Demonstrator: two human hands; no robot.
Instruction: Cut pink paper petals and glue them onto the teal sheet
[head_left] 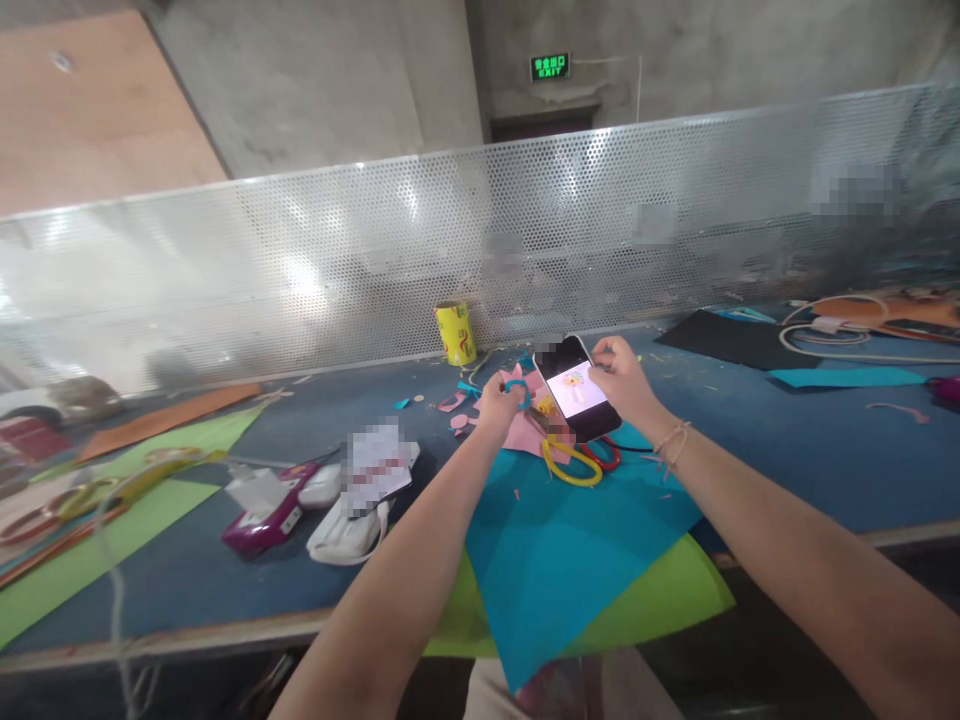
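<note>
A blue curl (517, 385) is pinched by the left hand (499, 405), just left of the lit phone (576, 392); at the phone's right edge the right hand (619, 370) is held, fingers bent, grip impossible to tell, yellow-handled scissors (578, 481) seen between the arms.

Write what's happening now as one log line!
left hand: holds blue piece | right hand: at lit phone | yellow-handled scissors: partly over blue sheet

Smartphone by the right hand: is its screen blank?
No, the smartphone by the right hand shows a lit picture on a pale background between dark bands.
</note>
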